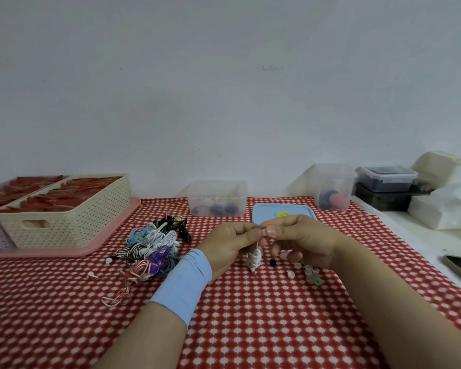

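One tub (197,194) holds dark round bits (220,209); fingers (271,231) pinch earphone (256,256).

The white earphone (256,258) has its cable wound into a tight little bundle, hanging upright just below the grip on a short strand; its pale bud end (263,231) sits pinched inside the grip

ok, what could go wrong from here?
1. The small pale piece is only pinched between the fingers of the left hand and right hand. A slip could drop it among the loose small white ear tips on the red-and-white checked tablecloth, where it may be hard to find.
2. The white coiled earphone cable dangles below the hands by a thin strand; a tug might uncoil it.
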{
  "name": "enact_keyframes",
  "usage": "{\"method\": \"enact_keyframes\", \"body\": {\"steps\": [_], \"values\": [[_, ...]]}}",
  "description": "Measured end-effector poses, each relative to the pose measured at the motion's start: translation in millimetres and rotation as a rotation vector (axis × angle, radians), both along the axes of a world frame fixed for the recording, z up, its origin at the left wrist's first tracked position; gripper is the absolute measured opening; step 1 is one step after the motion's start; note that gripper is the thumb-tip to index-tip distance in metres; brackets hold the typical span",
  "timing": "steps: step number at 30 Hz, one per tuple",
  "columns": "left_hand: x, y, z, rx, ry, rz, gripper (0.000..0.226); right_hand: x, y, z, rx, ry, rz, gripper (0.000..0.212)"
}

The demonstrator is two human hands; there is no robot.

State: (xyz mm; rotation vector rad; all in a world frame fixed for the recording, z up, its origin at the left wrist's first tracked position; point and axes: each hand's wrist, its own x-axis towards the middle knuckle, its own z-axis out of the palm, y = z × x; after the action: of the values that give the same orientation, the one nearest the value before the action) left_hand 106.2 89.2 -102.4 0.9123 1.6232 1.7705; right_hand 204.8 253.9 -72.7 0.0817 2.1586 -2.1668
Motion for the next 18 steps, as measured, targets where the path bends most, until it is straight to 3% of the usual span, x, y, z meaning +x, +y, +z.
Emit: {"method": "enact_keyframes", "body": {"steps": [4,9,13,18], "values": [[1,-2,1,-0.030,0.052,-0.016,0.012,1,3,1,0.006,-0.024,-0.001,0.014],[-4,-4,2,-0.188,0.211,0.087,0.006,2,0,4,0.188,-0.057,-0.126,0.012],[-5,-4,4,-0.204,0.244,0.190,0.004,7,9,12,0.473,0.021,-0.197,0.011],[-4,-8,6,-0.132,0.191,0.217,0.014,17,16,24,0.824,-0.119,-0.005,0.013]]}}
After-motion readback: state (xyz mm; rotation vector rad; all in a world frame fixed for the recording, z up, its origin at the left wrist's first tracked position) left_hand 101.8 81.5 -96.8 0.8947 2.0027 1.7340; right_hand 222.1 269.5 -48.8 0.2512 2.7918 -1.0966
